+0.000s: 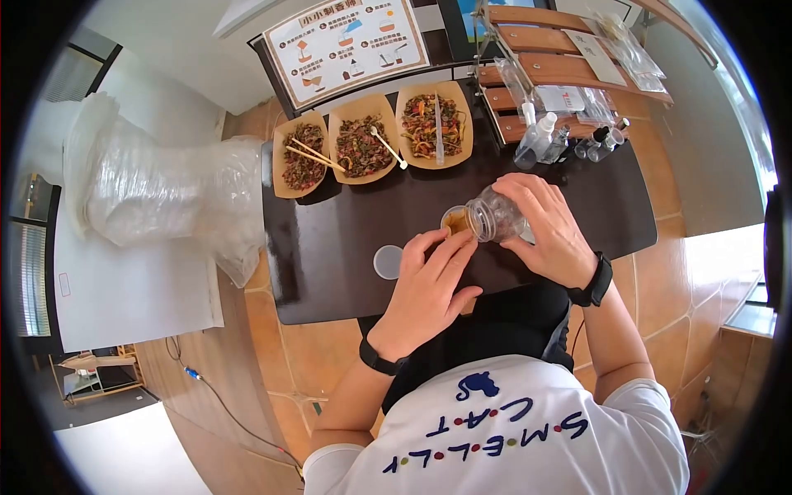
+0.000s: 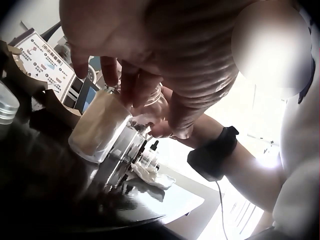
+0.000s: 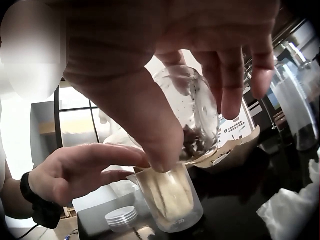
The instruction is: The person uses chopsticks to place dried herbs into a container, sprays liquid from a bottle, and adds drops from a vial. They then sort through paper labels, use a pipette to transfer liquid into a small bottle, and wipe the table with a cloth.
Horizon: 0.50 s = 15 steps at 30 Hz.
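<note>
My right hand (image 1: 540,223) grips a clear jar (image 1: 505,216) tipped on its side, its open mouth over a small measuring cup (image 3: 189,220). Dark flaky bits (image 3: 192,145) lie inside the jar in the right wrist view. Something pale yellow fills much of the translucent cup, which stands on the dark table (image 1: 330,285). My left hand (image 1: 433,285) reaches in from the other side with fingers extended, fingertips right at the cup's rim and the jar's mouth; its thumb stands apart. A round translucent lid (image 1: 388,262) lies left of the cup.
Three paper trays (image 1: 474,140) of dried plant mix line the far edge, with sticks, a small spoon and a flat tool lying across them. Small bottles (image 1: 540,140) stand at back right beside a wooden rack (image 1: 544,73). A printed instruction sheet (image 1: 346,45) stands behind.
</note>
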{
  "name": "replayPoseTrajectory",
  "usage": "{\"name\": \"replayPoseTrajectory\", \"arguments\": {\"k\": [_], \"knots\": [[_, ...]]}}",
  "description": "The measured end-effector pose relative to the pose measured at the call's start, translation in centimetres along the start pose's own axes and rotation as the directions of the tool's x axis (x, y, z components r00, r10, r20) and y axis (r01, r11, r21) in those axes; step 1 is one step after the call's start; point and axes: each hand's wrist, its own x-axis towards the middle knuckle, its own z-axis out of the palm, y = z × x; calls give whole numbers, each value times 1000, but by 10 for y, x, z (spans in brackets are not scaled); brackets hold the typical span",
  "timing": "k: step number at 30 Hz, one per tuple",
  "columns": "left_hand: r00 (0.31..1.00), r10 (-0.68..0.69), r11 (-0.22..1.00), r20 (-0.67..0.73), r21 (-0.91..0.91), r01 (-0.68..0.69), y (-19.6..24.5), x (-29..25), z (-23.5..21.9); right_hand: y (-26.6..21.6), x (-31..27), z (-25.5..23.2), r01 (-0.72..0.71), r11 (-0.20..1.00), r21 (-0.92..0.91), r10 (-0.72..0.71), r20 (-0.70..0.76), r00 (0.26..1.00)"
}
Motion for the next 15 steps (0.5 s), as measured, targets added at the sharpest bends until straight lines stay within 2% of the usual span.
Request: {"name": "replayPoseTrajectory", "arguments": {"k": [15], "knots": [[999, -1, 998, -51, 57, 4, -3, -11, -3, -13, 15, -1, 99, 986, -132, -88, 87, 992]]}}
